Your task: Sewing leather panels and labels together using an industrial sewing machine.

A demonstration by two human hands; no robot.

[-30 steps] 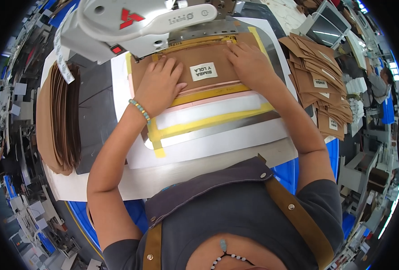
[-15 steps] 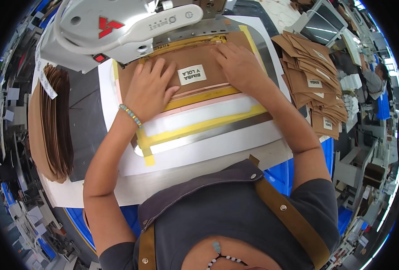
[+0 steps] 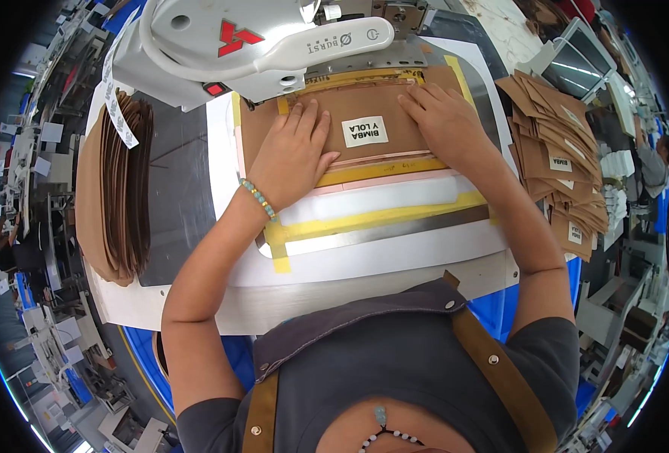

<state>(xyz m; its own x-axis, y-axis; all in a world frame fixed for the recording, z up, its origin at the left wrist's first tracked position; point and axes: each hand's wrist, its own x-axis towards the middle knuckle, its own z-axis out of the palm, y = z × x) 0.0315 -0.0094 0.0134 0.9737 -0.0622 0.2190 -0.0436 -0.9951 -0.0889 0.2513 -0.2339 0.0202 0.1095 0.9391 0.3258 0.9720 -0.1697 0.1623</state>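
A brown fabric-like piece with a white printed label lies flat in a frame edged with yellow and pink strips. My left hand rests on its left part, fingers stretched toward the far edge and thumb apart. On the right part lies my right hand, its fingers extended to the far edge beside a yellow strip. Both palms face down and neither hand grasps anything. The far rim of the piece is close to the base of a white sewing machine.
At the left stands a stack of folded brown pieces, partly crossed by a hanging white tape. A pile of labelled brown pieces lies at the right, near a screen. White sheeting lies under the frame.
The whole view has shifted, so everything appears farther right. Both hands stay flat at about the same places on the brown piece.
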